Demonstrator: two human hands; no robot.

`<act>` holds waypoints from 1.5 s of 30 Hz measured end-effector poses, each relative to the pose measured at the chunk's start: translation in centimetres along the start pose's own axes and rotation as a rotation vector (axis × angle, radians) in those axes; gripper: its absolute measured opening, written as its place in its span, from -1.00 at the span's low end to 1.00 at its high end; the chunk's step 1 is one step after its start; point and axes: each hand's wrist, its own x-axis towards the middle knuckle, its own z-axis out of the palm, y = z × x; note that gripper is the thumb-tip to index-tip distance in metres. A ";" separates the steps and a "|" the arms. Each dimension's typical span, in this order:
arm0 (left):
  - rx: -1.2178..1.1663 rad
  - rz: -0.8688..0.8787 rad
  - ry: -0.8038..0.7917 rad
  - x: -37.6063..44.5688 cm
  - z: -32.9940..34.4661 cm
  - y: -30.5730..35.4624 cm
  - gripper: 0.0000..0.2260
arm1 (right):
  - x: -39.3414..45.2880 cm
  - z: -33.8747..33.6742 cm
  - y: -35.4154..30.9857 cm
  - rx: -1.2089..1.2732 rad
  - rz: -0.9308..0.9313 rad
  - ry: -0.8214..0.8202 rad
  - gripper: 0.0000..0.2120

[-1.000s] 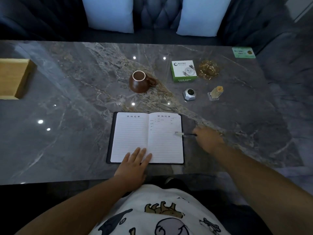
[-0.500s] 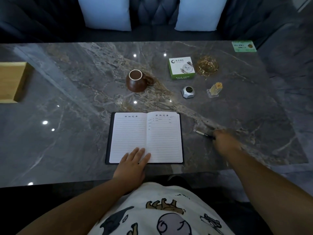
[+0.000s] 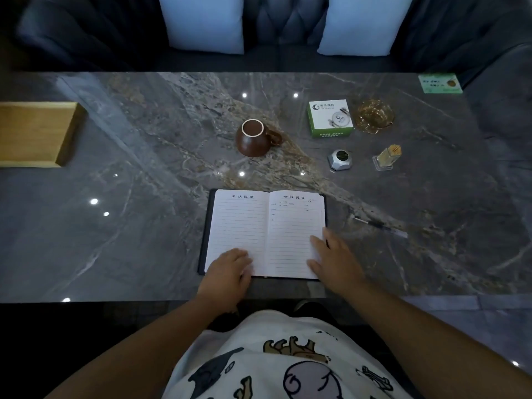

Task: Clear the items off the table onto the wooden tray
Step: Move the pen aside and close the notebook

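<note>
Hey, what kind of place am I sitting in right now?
Probably a lounge or tea-room booth: a tufted sofa with pale cushions faces a marble table holding an ashtray and a call button.

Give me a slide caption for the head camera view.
Both hands, left and right, rest on the open notebook; wooden tray waits far left.

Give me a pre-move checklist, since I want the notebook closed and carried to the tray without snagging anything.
1. Both hands on notebook: left hand and right hand rest on its pages: ok.
2. Pen off the pages, on the table: ok.
3. Notebook closed: not ok, lies open.
4. Wooden tray has visible free space: ok.
5. Path left to tray free; mug sits farther back: ok.
</note>
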 end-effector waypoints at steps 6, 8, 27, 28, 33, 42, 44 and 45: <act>-0.187 -0.585 0.155 0.6 -2.2 -3.1 -0.68 | 0.0 -0.6 -0.9 0.067 0.092 -0.009 -0.42; -0.208 -0.639 0.119 0.9 -2.4 -3.1 -0.60 | 0.0 -0.7 -1.3 0.093 0.116 -0.004 -0.43; -0.554 -0.663 0.232 2.3 -5.1 -1.8 -0.84 | 1.1 -1.4 -0.4 0.864 0.435 0.090 -0.79; -0.534 -0.626 0.232 2.2 -5.4 -1.2 -0.85 | 1.2 -1.3 -0.3 0.871 0.443 0.083 -0.82; -0.483 -0.410 0.118 2.2 -6.5 3.2 -0.87 | 1.3 -1.0 0.0 0.948 0.450 0.080 -0.88; -0.407 -0.191 -0.173 3.8 -3.8 9.0 -0.45 | 0.9 -1.7 0.8 1.217 0.411 0.038 -0.96; -0.346 -0.133 -0.177 4.1 -2.5 9.2 -0.35 | 0.8 -1.6 1.0 1.270 0.433 0.035 -0.91; -0.313 -0.105 -0.186 4.3 -1.9 9.3 -0.33 | 0.8 -1.5 1.0 1.307 0.453 0.031 -0.86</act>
